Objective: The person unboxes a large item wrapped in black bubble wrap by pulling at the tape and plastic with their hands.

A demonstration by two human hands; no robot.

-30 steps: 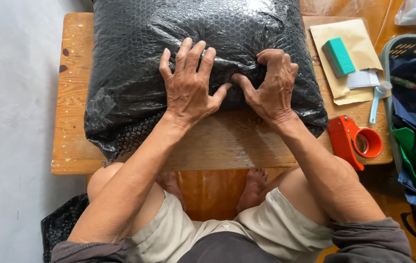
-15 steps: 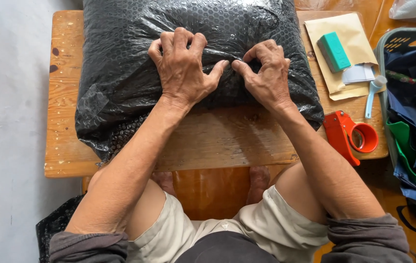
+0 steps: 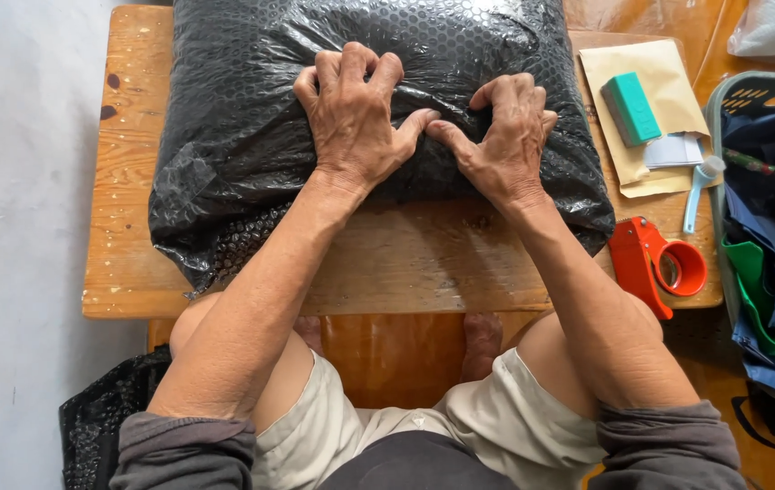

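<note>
Both hands — left hand (image 3: 354, 118), right hand (image 3: 499, 136) — have curled tighter, gripping black bubble-wrap bundle (image 3: 224, 136)

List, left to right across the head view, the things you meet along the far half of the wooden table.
black bubble-wrap parcel → left hand → right hand → brown envelope with a teal block on it → red tape dispenser → basket

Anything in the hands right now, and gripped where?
Both the left hand and right hand pinch the black bubble-wrap package with curled fingers, at the wrap on its top middle, thumbs nearly meeting.
</note>
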